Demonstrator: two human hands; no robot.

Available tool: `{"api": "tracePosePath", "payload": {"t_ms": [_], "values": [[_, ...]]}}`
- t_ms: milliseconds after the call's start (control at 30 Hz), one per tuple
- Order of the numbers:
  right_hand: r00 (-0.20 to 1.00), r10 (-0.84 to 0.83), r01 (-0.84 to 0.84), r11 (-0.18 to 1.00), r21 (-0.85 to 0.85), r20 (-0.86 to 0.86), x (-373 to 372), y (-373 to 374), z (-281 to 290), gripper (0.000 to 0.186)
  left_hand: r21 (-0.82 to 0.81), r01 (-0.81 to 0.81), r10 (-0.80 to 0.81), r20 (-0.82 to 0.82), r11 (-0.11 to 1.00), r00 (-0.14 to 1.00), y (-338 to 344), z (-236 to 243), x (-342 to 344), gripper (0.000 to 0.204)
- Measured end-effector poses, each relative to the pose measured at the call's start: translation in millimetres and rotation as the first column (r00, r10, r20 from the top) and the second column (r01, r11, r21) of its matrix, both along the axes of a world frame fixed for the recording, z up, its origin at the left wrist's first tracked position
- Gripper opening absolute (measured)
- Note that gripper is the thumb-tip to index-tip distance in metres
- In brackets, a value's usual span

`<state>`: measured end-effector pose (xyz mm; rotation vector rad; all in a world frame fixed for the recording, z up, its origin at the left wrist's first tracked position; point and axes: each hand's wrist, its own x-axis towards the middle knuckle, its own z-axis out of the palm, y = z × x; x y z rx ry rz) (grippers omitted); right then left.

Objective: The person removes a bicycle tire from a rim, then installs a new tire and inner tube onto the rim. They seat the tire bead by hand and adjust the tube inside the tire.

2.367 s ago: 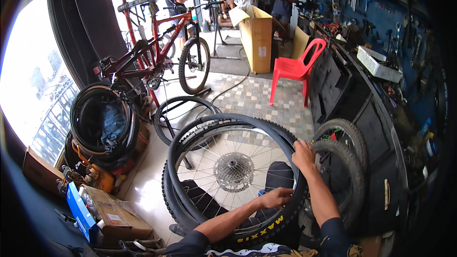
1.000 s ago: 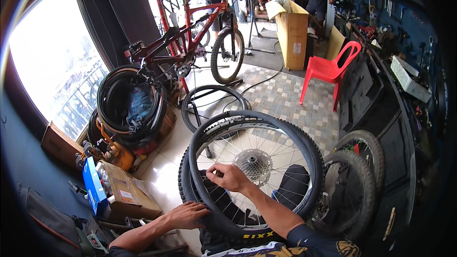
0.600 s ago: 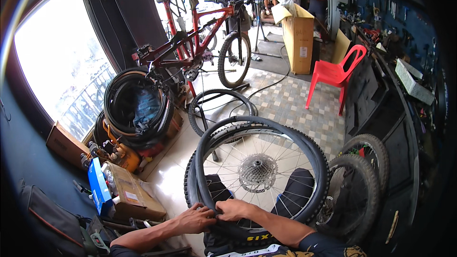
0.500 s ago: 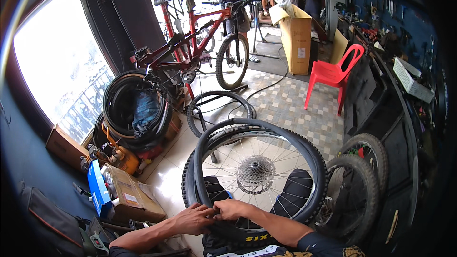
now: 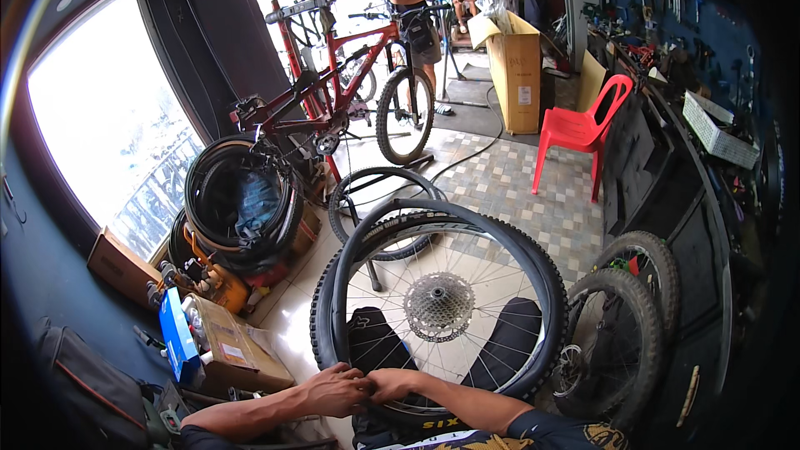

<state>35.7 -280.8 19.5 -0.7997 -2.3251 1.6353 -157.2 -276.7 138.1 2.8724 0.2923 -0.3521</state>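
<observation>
A bicycle wheel rests across my thighs, with its cassette (image 5: 438,300) facing up. Around its rim sits a knobbly black tyre (image 5: 320,304), and a smooth dark inner tube (image 5: 341,300) lies loosely over it, bulging past the rim at the far side. At the near left of the wheel, my left hand (image 5: 337,389) and my right hand (image 5: 395,384) meet with bent fingers closed on the inner tube. My fingers cover the exact spot they pinch.
Beyond the wheel, another tyre (image 5: 337,204) lies on the floor near a red bicycle (image 5: 342,92) on a stand. Boxes (image 5: 237,348) are at left, spare wheels (image 5: 612,350) at right. Farther off are a red chair (image 5: 577,129), a tall carton (image 5: 514,83) and several people.
Both hands have shifted slightly left and down, still together at the tube. The wheel has moved a little to the left in view.
</observation>
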Motion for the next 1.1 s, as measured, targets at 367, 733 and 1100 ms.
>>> {"api": "tracePosePath", "payload": {"t_ms": [367, 733, 1100], "values": [[0.988, -0.064, 0.055, 0.997, 0.061, 0.142, 8, 6, 0, 0.043, -0.044, -0.110, 0.087, -0.353, 0.993, 0.932, 9, -10, 9, 0.045], [0.998, 0.027, -0.031, 0.997, -0.076, -0.056, 12, 8, 0, 0.032, 0.003, -0.637, 0.605, 0.311, 0.771, 0.733, 185, -19, 3, 0.027], [0.926, -0.355, 0.350, 0.935, -0.059, -0.132, 26, 19, 14, 0.035, -0.114, -0.964, 0.971, 0.018, 0.240, 0.240, 311, -108, 37, 0.088]]}}
